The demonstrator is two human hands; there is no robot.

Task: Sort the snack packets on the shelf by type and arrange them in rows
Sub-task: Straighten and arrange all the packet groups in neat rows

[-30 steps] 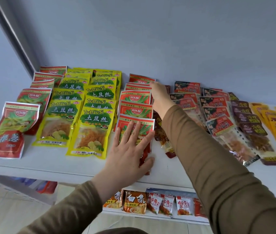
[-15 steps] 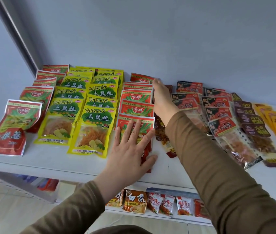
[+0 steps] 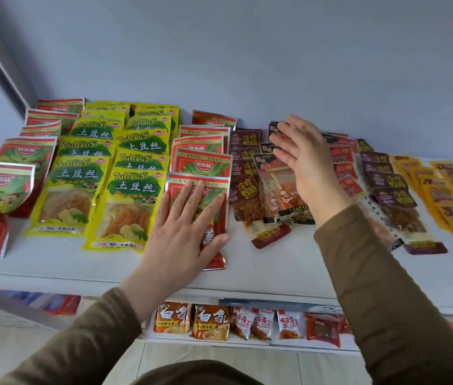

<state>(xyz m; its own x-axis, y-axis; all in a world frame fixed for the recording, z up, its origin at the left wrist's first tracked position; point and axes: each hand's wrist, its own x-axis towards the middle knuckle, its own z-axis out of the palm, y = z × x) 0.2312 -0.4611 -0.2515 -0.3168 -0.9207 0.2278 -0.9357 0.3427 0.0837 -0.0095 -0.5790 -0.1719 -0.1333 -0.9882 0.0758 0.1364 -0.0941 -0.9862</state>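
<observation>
Snack packets lie in rows on a white shelf [image 3: 53,268]. My left hand [image 3: 186,232] presses flat, fingers spread, on the front red-and-green packet [image 3: 217,190] of a middle row. My right hand [image 3: 303,159] hovers open, fingers straight, above the dark brown packets [image 3: 247,190] and clear red-labelled packets [image 3: 281,195], holding nothing. Yellow-green packets [image 3: 131,190] fill two rows to the left. More red-and-green packets [image 3: 0,190] run along the far left.
Purple-brown packets [image 3: 392,195] and orange-yellow packets [image 3: 447,195] lie in rows at the right. A lower shelf [image 3: 247,343] holds orange noodle bags [image 3: 211,320] and small white-red sachets. A grey wall stands close behind the rows.
My right hand has lifted off the back of the red-and-green row and moved right, opening above the brown packets. My left hand stays pressed on the front packet.
</observation>
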